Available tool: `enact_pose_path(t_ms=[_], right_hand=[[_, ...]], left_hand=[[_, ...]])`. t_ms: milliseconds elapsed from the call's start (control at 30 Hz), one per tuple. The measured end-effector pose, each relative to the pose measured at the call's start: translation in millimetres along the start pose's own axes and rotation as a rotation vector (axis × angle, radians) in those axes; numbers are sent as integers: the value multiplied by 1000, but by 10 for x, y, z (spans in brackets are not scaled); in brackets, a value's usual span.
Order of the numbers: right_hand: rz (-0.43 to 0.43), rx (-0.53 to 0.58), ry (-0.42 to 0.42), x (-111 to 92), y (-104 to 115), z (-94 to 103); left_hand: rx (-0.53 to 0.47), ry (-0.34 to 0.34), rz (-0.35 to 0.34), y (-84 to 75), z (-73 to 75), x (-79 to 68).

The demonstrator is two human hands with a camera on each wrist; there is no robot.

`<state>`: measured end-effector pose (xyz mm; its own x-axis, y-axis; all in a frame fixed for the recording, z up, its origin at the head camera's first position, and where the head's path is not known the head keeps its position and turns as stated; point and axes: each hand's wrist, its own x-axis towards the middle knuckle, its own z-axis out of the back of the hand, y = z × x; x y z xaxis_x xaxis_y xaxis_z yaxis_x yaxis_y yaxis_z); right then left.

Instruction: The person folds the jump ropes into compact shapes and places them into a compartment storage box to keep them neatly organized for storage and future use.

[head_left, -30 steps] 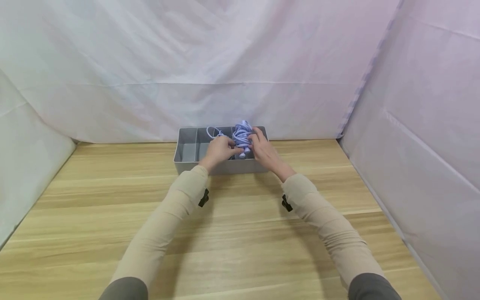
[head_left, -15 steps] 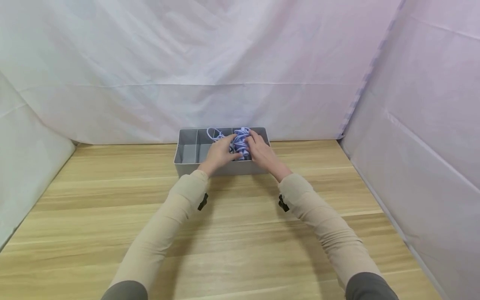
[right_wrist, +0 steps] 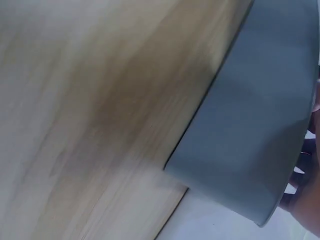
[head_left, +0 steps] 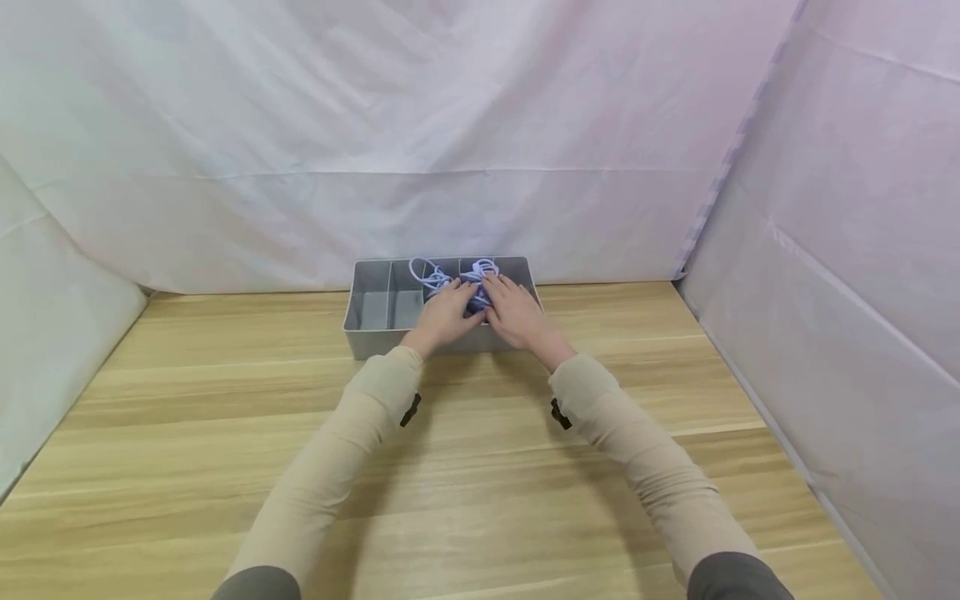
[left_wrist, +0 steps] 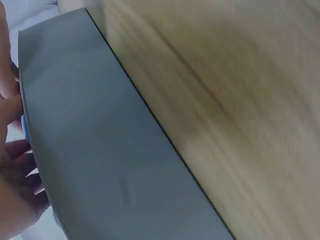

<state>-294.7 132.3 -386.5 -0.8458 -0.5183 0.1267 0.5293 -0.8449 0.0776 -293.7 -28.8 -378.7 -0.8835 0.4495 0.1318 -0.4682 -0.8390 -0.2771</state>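
Note:
A bundled lavender cord [head_left: 482, 268] lies in a right-of-centre compartment of the grey divided box [head_left: 367, 343]. My right hand [head_left: 519, 318] rests over the bundle from the right, fingers extended and partly covering it. From the left, my left hand [head_left: 444, 315] touches the same bundle, thumb near the right hand. Another lavender cord [head_left: 437, 280], with a loop rising above the rim, sits in the compartment to the left, partly behind my left hand. Both wrist views show mainly the box's outer front wall [left_wrist: 100, 125]; fingers [right_wrist: 305, 160] reach over its rim.
The box stands on a wood-grain table [head_left: 480, 483] near its back edge, against a pale hanging cloth [head_left: 300, 167]. Further cloth walls [head_left: 847, 250] close in both sides. Bare compartments [head_left: 371, 308] show at the box's left end.
The cord bundle has gone lower into its compartment. My right hand has moved down and left, from gripping the bundle's side to lying over it; my left hand's fingers have straightened.

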Motion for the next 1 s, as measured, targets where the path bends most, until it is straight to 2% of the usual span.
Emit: enact_pose_path(t_ms=[67,133,200,300,467,667,900,1000], right_hand=[[-33,-7,67,-9,19,-17],[-55,-6,97,-16,21,-27],[-76,20,73,-21,10,-23],[-95,70,-7,-36,-30,-17],[-69,114,-96,-113,-108,-41],[-30,121,-100,-235,-146,-68],[-19,93,-85,-416,-80,-45],[-16,103,-86,-486,-71,-77]], left_hand=[[15,-27,6,-3,-15,-22],[18,-74,-2,-3,-18,-48],[13,-129,-22,1,-9,-79],[-17,-195,-53,24,18,-139],[-13,-228,-65,120,60,-277],[25,-222,-22,237,149,-480],[58,-123,106,341,223,-782],[80,-87,134,372,241,-916]])
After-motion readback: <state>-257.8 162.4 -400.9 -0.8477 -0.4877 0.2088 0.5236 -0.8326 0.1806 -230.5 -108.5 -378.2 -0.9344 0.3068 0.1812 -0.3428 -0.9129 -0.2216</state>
